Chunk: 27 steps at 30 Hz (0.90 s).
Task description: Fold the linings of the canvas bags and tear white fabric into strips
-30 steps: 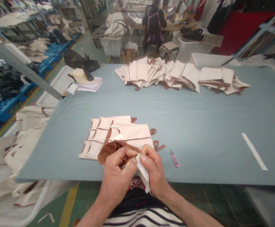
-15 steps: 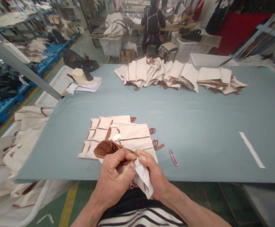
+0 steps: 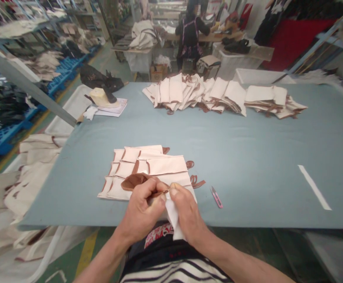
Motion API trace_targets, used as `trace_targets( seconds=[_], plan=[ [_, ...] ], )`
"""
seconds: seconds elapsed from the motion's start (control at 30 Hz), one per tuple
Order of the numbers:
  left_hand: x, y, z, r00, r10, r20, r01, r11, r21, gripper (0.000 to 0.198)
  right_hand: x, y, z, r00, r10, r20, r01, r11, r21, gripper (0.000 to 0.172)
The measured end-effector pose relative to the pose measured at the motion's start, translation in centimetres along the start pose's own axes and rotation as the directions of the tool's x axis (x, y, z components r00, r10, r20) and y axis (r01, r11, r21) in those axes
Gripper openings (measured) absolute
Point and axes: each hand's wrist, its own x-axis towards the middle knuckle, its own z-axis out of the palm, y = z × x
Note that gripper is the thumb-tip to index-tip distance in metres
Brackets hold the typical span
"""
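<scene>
Between my two hands is a cream fabric piece with brown lining (image 3: 132, 181), its brown side bulging out to the left and a white part hanging below. My left hand (image 3: 144, 208) is closed, pinching its edge. Fingertip to fingertip with it, my right hand (image 3: 186, 212) pinches the same edge at the white part. Just beyond my hands lies a fanned stack of cream fabric pieces (image 3: 168, 164) with brown trim and brown ties. Pink-handled thread snips (image 3: 216, 197) rest on the table, right of my right hand.
Along the table's (image 3: 248, 157) far side runs a long heap of cream pieces (image 3: 171, 92). A white strip (image 3: 314, 187) lies at right. A yellowish block (image 3: 102, 96) sits on papers at far left. Fabric-filled bins (image 3: 49, 251) stand left; a co-worker (image 3: 191, 33) sits beyond.
My hands have shifted slightly and the fingertips are pressed closer on the edge. The brown part sits flatter, and the white part now hangs straighter. The stack and snips lie as before.
</scene>
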Motion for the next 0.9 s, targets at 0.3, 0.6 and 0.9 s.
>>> trace_targets(
  seconds=[0.3,0.6,0.9],
  plan=[
    [1.2,3.7,-2.0,0.977,-0.098,0.187,0.117,0.989,-0.094,0.011,3.4,-1.1,-5.4,0.939,-0.34,0.043,0.328,0.857,-0.397,0.024],
    [0.8,5.4,-3.2,0.974,0.029,0.226,-0.067,0.985,0.16,0.019,2.9,-8.6,-4.8,0.644,-0.478,0.598,0.761,0.477,-0.439,0.019],
    [0.7,5.0,-3.6,0.962,-0.022,0.273,0.019,1.0,0.012,0.005,3.6,-8.5,-5.7,0.638,-0.297,0.71,0.706,0.594,-0.385,0.026]
  ],
)
